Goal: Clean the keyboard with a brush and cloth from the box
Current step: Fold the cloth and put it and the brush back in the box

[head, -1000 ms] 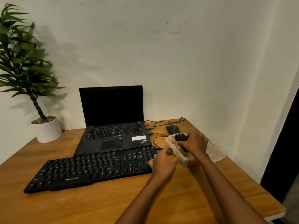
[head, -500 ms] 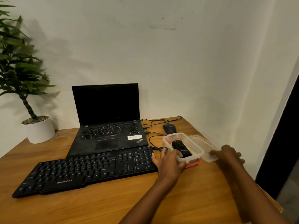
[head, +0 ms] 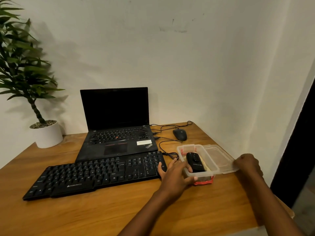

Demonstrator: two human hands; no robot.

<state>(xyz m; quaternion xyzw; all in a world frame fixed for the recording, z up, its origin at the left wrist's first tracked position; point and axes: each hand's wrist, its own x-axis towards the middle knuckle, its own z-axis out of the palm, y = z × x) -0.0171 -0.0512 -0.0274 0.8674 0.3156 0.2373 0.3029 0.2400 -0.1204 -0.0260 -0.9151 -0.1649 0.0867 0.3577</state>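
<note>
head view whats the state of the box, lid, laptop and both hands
box: open, lid off
lid: lying flat right of the box
laptop: open, screen dark
left hand: gripping the box's near left corner
right hand: fingers curled on the lid's near edge

Dim, warm light is seen; a soft shadow is cast rightward by the green leafy potted plant (head: 22, 65) onto the off-white wall (head: 196, 74); leaves are blurred.

Black keyboard (head: 95, 174) beside clear box (head: 204, 178), lid (head: 219, 157) off
</note>
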